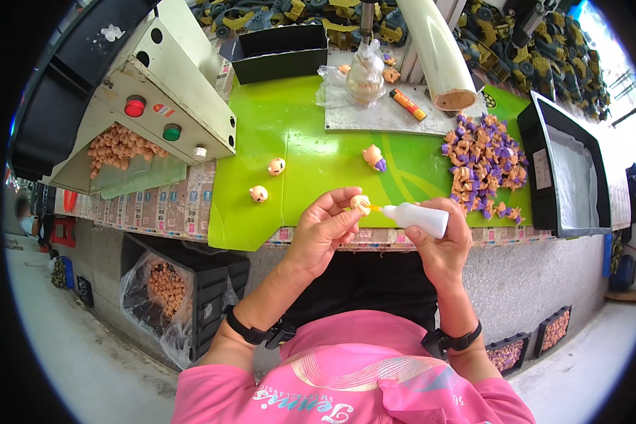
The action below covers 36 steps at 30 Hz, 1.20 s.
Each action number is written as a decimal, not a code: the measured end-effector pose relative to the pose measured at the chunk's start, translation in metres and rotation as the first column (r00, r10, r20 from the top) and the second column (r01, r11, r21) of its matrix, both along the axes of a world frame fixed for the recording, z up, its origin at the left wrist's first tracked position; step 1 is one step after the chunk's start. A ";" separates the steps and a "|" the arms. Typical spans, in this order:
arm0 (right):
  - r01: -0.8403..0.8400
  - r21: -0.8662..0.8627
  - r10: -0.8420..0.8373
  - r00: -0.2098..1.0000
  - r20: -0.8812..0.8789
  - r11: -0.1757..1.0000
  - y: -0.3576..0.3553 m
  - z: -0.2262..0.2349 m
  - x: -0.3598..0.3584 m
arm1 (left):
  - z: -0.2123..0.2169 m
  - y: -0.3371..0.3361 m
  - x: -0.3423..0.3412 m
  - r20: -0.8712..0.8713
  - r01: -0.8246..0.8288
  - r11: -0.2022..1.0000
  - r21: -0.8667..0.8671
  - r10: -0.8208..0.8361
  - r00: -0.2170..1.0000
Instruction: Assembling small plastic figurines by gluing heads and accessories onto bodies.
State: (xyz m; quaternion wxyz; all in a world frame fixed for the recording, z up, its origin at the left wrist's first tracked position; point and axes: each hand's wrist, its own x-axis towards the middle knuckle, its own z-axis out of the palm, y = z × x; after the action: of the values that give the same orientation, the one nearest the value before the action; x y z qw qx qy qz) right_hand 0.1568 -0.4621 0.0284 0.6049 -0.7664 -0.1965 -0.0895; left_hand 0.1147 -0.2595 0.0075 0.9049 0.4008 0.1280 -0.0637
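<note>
Between the thumb and fingers of my left hand (325, 230) is a small peach toy head (361, 202), its hollow side partly showing. My right hand (445, 244) is wrapped round a white squeeze bottle (425, 220), tilted sideways. The bottle's thin yellow tip points left and reaches the toy head; whether anything flows out is too small to see. Two loose toy heads, one (276, 166) slightly behind the other (258, 193), lie on the green sheet (311, 152) left of my hands. Beyond them, a peach toy with a purple part (374, 157) lies alone.
At right is a heap of peach-and-purple toys (484, 166) beside a black tray (548, 169). A pale machine (169, 106) with red and green buttons stands at left. Behind are a metal plate (346, 121), a marker-like tube (408, 104), a wide pipe (442, 56) and a black box (279, 67).
</note>
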 end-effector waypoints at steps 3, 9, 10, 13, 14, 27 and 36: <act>0.000 -0.001 0.000 1.000 0.011 1.000 0.001 -0.002 0.001 | 0.001 0.000 0.000 -0.019 -0.009 1.000 0.019 0.010 1.000; 0.034 -0.044 -0.031 0.998 0.061 0.998 0.000 -0.002 0.002 | -0.002 0.002 -0.001 -0.031 0.004 1.000 0.016 -0.004 1.000; 0.038 -0.046 -0.035 0.997 0.064 0.998 -0.002 -0.001 0.002 | -0.002 0.001 0.000 -0.026 -0.001 1.000 0.009 0.001 1.000; 0.032 -0.160 -0.009 0.989 0.145 0.987 -0.005 0.003 0.002 | 0.000 -0.001 0.001 -0.030 -0.023 1.000 0.007 0.024 0.999; 0.028 -0.167 -0.003 0.988 0.151 0.986 -0.005 0.003 0.002 | 0.001 -0.002 0.002 -0.036 -0.040 0.999 0.013 0.041 0.999; 0.020 -0.085 -0.008 0.989 0.146 0.996 -0.003 0.002 0.000 | -0.003 0.002 0.000 -0.038 -0.013 1.000 0.010 0.013 0.999; 0.025 -0.097 -0.011 0.989 0.144 0.995 -0.001 0.003 -0.001 | -0.002 0.002 0.000 -0.036 -0.010 1.000 -0.019 0.010 0.999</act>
State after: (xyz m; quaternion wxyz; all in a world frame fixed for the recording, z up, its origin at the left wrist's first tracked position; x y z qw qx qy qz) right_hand 0.1560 -0.4635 0.0312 0.5499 -0.7886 -0.2369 -0.1402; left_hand 0.1149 -0.2580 0.0053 0.9066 0.3901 0.1457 -0.0676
